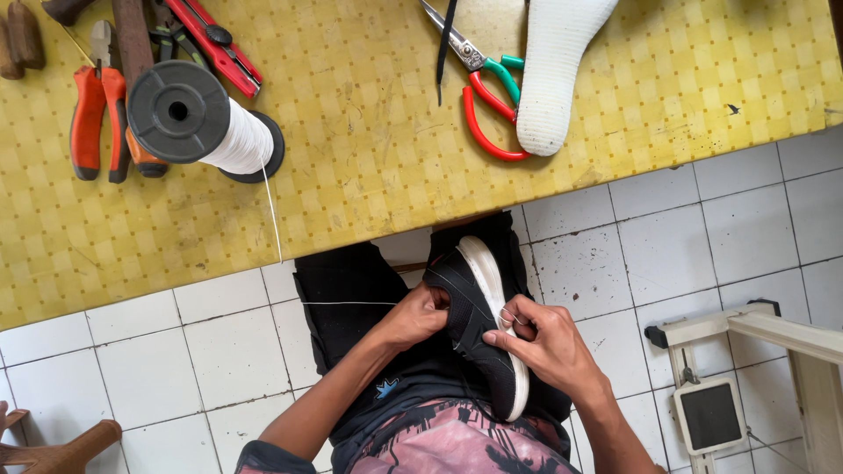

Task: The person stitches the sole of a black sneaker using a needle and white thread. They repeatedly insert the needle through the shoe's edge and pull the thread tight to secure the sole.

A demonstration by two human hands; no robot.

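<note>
- Black shoe with white sole, held on edge over the lap, just below the near edge of the yellow table.
- Left hand closed on the shoe's upper, fingers tucked inside the opening.
- Right hand on the sole side, fingertips pinched at the sole edge; whether on a needle, cannot tell.
- White thread runs from the spool on the table down toward the shoe.
- Beyond the shoe, on the table: scissors, white insole, orange-handled pliers.
</note>
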